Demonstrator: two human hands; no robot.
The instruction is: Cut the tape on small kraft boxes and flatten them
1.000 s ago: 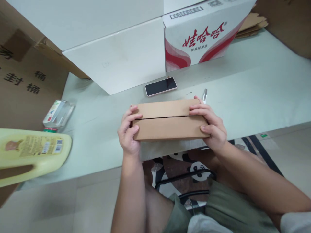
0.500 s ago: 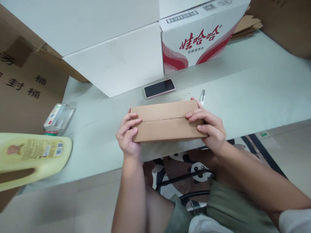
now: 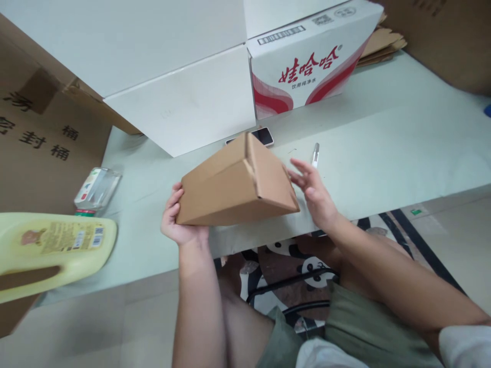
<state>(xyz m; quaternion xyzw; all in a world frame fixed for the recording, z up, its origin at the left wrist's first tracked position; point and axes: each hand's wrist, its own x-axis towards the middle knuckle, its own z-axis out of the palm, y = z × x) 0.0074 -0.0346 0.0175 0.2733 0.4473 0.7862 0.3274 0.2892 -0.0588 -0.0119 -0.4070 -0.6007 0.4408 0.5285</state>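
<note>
A brown cardboard box (image 3: 218, 189) is held above the table's near edge, turned so that its right end faces me. My left hand (image 3: 183, 217) grips its left end, fingers wrapped around the corner and the palm beneath. Beside the right end is my right hand (image 3: 312, 191), its fingers apart and holding nothing; whether a fingertip still touches the box I cannot tell. Behind the box lies a smartphone (image 3: 264, 136), partly covered by it. A slim pen-like object with a clear cap (image 3: 315, 155) rests just beyond my right hand.
White cartons (image 3: 184, 102) and a red-and-white water carton (image 3: 303, 76) stand along the back of the pale green table (image 3: 383, 138). At the left are a clear bottle (image 3: 97, 189) on its side, a large yellow jug (image 3: 57, 250) and a big brown carton (image 3: 34, 153).
The box has swung round, bringing its right end into view and partly covering the phone. My right hand has let go of that end, while my left hand keeps hold and has shifted left.
</note>
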